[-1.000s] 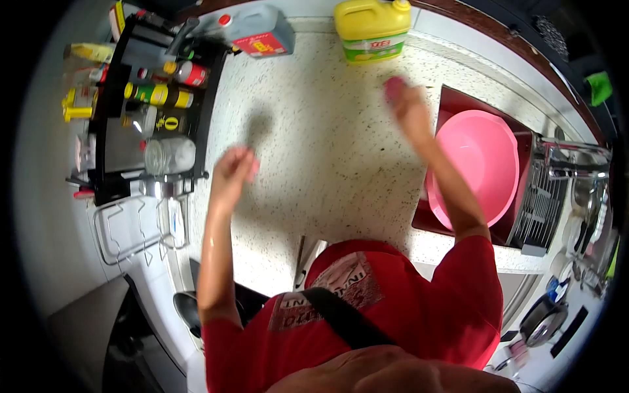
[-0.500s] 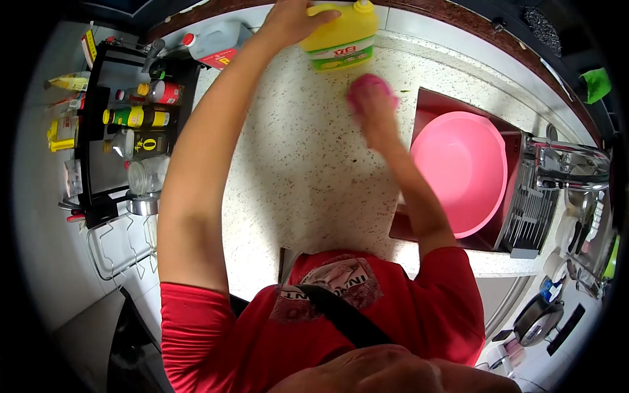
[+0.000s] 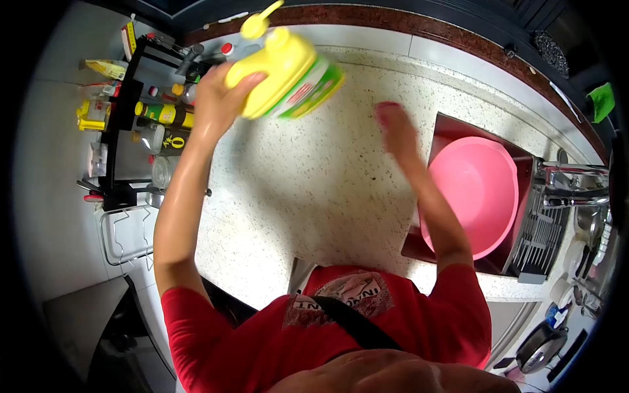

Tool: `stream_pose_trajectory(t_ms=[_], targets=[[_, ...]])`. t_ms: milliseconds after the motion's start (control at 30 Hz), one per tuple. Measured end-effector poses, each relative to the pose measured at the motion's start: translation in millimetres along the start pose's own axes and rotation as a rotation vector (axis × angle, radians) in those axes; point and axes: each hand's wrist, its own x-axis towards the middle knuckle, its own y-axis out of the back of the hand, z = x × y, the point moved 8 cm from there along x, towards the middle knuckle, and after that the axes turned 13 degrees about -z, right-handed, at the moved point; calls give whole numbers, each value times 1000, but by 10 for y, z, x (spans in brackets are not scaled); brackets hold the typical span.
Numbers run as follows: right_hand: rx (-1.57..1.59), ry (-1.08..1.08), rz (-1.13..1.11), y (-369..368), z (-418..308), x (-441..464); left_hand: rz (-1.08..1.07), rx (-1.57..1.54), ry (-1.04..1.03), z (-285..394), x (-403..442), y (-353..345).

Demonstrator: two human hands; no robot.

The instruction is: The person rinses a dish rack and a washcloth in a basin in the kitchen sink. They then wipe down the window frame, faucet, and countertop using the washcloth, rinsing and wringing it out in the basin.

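My left hand (image 3: 219, 98) grips a big yellow dish soap jug (image 3: 278, 69) with a pump top and a green-and-white label. The jug is tilted and blurred, held over the back left of the speckled countertop (image 3: 314, 170). My right hand (image 3: 401, 136), smeared by motion, is closed on a pink cloth (image 3: 388, 111) at the counter's surface, left of the sink. Part of the cloth is hidden under the fingers.
A pink basin (image 3: 472, 193) sits in the dark red sink (image 3: 452, 126) at the right, beside a metal faucet (image 3: 576, 180) and a drain rack (image 3: 537, 223). A black rack (image 3: 124, 124) with several bottles stands at the left.
My left hand has lifted the jug from the back of the counter and swung it left, tilting it. My right hand stays near the sink with the cloth. The view has shifted slightly.
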Motion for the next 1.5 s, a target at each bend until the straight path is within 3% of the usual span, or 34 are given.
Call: stream_pose_trajectory(t_ms=[33,67,133,167,233,300,433,500,567,667,833,900,967,1033,1067,1100,1133,1167,1200,1267,1400,1467,1500], targets=[[90,-56,-146,-503,-166,163,-20,-50,99,1,-139,103],[45,179,-150,-849,-539,256,-12,-1,126,-57,-254,197],[-5,616,-493,-1824,-953,304,-26,-149,222,-153,-443,229],[-74,483,-300,-1680,-1019,441,-23,-178,238,-175,-493,210],[-340,354,-576,-1799,-954,880,-33,-179,188,-249,-515,164],[-390,124,-406,-1852,-435,1287,-53,-186,177,-224,-431,74],[-389,107,-41,-1002,137,1165,-148,1,187,-319,-29,-174],[-485,-3,-72,-526,438,885,-151,-132,146,-263,241,-412],[-540,56,-34,1,593,615,-143,-60,66,-339,528,-622],[-539,-82,-30,465,1132,251,-223,-59,29,-471,939,-951],[-642,-271,269,1375,1830,-381,-287,135,16,-521,1375,-1172],[-543,-366,164,1590,2175,-485,-108,306,-107,-625,1408,-1069],[-62,-505,191,1729,1792,-436,-19,420,-63,-477,1294,-907],[652,-574,-85,1338,1521,-271,154,573,-183,-75,930,-790],[748,-447,-125,1128,1384,-140,194,540,-254,15,741,-747],[630,-375,-192,920,1263,1,235,513,-334,92,566,-697],[300,-241,-231,757,1043,157,258,462,-257,-53,361,-669],[-291,-72,-54,698,747,244,214,374,-213,-50,98,-664],[-365,-59,46,471,745,262,166,284,-165,-23,-235,-682],[-446,150,-167,-188,411,244,168,165,-2,-128,-989,-757],[-480,156,-80,-626,-114,194,145,-232,413,-709,-2429,-1142],[-667,255,-350,-933,-478,200,194,-393,497,-848,-2883,-1339],[-675,263,-353,-1064,-649,136,210,-471,514,-823,-3020,-1397]])
